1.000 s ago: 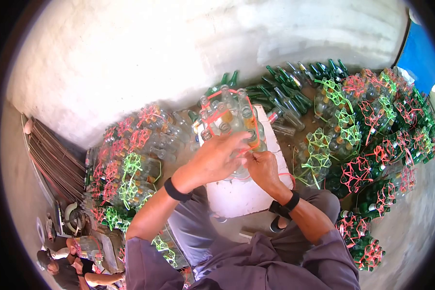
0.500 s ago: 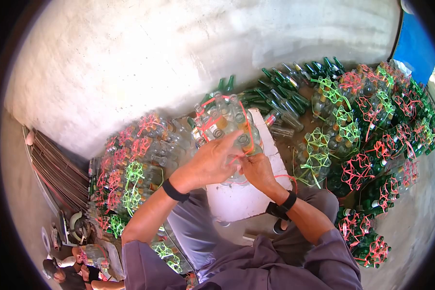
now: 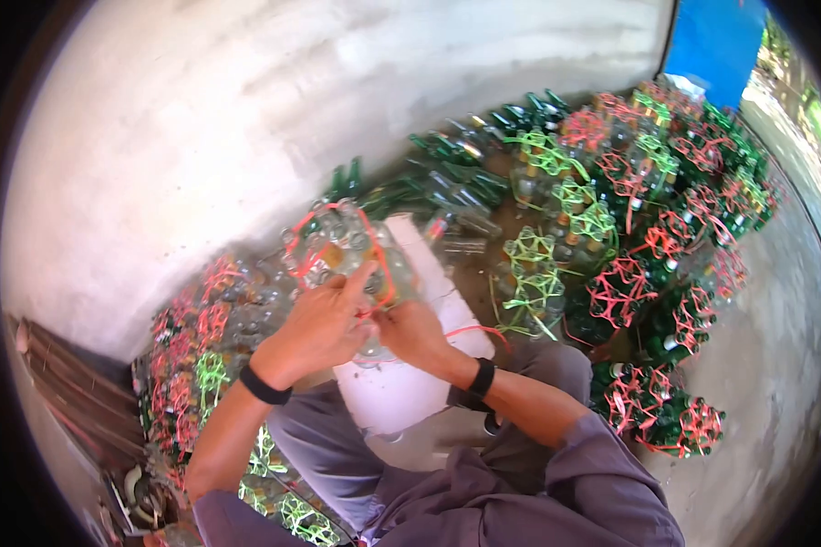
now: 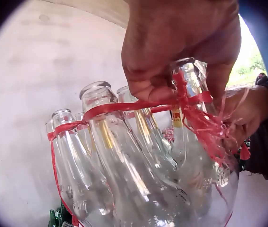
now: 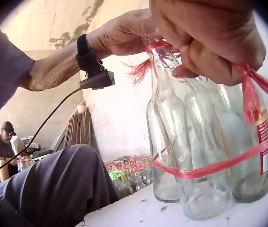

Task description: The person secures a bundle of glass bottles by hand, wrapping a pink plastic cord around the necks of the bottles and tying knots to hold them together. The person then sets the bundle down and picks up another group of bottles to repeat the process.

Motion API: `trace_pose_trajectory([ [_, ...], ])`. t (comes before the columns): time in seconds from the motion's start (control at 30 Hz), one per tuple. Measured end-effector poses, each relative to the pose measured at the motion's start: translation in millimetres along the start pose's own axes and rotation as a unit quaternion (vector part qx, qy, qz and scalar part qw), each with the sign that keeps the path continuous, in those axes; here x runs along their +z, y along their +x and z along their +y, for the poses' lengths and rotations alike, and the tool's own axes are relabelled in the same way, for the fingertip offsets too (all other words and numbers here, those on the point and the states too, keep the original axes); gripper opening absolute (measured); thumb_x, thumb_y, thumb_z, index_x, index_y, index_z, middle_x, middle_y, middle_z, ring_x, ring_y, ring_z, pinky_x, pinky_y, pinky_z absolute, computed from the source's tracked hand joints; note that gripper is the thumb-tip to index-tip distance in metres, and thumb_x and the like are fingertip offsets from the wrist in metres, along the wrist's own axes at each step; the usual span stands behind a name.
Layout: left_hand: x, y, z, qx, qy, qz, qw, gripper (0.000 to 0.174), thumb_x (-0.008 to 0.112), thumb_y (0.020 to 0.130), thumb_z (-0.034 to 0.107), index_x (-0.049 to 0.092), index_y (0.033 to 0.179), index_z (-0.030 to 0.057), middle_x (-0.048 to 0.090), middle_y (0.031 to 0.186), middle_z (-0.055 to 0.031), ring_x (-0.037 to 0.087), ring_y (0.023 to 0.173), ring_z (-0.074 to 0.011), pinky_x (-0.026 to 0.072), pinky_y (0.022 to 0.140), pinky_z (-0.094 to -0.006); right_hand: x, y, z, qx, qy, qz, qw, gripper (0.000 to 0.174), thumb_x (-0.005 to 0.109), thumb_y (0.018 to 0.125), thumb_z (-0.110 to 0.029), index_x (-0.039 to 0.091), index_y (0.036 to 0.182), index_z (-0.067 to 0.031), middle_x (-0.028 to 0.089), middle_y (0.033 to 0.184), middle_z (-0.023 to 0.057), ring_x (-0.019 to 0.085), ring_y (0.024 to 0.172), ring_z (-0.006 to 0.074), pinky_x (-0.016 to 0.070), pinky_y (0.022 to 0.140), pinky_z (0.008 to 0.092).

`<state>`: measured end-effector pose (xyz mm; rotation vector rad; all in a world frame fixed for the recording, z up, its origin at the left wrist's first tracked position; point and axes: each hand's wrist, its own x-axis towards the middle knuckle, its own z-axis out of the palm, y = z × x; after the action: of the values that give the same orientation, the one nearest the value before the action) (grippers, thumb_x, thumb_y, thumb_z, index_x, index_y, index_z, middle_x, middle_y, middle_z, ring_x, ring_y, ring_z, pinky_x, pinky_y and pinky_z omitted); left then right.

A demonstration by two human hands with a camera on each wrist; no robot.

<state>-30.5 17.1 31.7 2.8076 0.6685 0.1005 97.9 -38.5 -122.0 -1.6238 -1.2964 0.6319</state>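
A bundle of clear glass bottles [image 3: 399,272] stands upright on a white board [image 3: 388,401]. Red plastic twine [image 4: 124,107] loops around the necks, and a lower red band [image 5: 205,168] circles the bodies. My left hand [image 3: 315,324] grips the near bottle's neck [image 4: 190,78], with its thumb at the twine and its index finger stretched forward in the head view. A frayed tuft of twine [image 4: 207,137] hangs beside that neck. Close against the left hand, my right hand [image 5: 214,42] holds red twine in curled fingers, and a loose tail [image 5: 252,99] trails from it.
Tied bundles of green and clear bottles [image 3: 611,283] crowd the floor at right, more bundles [image 3: 214,319] at left. Loose green bottles [image 3: 465,169] lie along the wall [image 3: 246,109]. In the right wrist view, another person [image 5: 2,146] sits in the background.
The head view has swung to the right, so the scene shifts left. Both hands stay together at the same bottle neck; the right hand keeps its hold on the twine.
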Motion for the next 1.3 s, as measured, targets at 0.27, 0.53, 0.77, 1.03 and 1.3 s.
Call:
trace_pose_trajectory([
  [0.27, -15, 9, 18, 0.130, 0.184, 0.002, 0.974, 0.061, 0.075, 0.077, 0.016, 0.053, 0.134, 0.0048, 0.065, 0.081, -0.0067, 0.058, 0.082, -0.0274, 0.0453, 0.070, -0.0428, -11, -5, -11, 0.000, 0.062, -0.020, 0.998, 0.035, 0.061, 0.092, -0.024, 0.069, 0.070, 0.0017, 0.064, 0.065, 0.0225, 0.065, 0.061, 0.0416, 0.0507, 0.059, 0.0496],
  [0.53, -22, 13, 20, 0.175, 0.227, 0.018, 0.958, 0.048, 0.073, 0.078, 0.017, 0.061, 0.124, 0.0047, 0.067, 0.080, -0.0017, 0.057, 0.080, -0.0227, 0.0421, 0.081, -0.0399, -12, -6, -15, -0.020, 0.088, -0.020, 0.996, 0.041, 0.062, 0.094, -0.026, 0.067, 0.067, 0.0042, 0.063, 0.067, 0.0274, 0.064, 0.064, 0.0465, 0.0489, 0.062, 0.0554],
  [0.77, -27, 16, 16, 0.202, 0.228, 0.028, 0.952, 0.049, 0.075, 0.074, 0.013, 0.063, 0.121, 0.0052, 0.063, 0.072, -0.0037, 0.056, 0.078, -0.0255, 0.0425, 0.080, -0.0427, -12, -8, -13, -0.026, 0.090, -0.031, 0.995, 0.045, 0.062, 0.097, -0.029, 0.064, 0.065, 0.0023, 0.060, 0.061, 0.0226, 0.060, 0.058, 0.0418, 0.0445, 0.056, 0.0515],
  [1.03, -39, 20, 14, 0.166, 0.196, 0.065, 0.964, 0.045, 0.076, 0.070, 0.013, 0.066, 0.113, 0.0042, 0.060, 0.071, -0.0077, 0.058, 0.077, -0.0283, 0.0461, 0.084, -0.0465, -11, -6, -11, -0.007, 0.168, -0.066, 0.984, 0.054, 0.059, 0.100, -0.039, 0.065, 0.066, 0.0031, 0.060, 0.063, 0.0266, 0.060, 0.061, 0.0478, 0.0441, 0.057, 0.0556],
  [1.3, -41, 4, -10, 0.036, 0.075, 0.051, 0.995, 0.041, 0.072, 0.071, 0.013, 0.064, 0.110, 0.0055, 0.061, 0.076, -0.0120, 0.061, 0.080, -0.0343, 0.0471, 0.073, -0.0468, -12, -5, -9, 0.056, 0.198, -0.093, 0.974, 0.050, 0.060, 0.100, -0.034, 0.064, 0.066, 0.0034, 0.053, 0.050, 0.0112, 0.049, 0.045, 0.0164, 0.0388, 0.046, 0.0388],
])
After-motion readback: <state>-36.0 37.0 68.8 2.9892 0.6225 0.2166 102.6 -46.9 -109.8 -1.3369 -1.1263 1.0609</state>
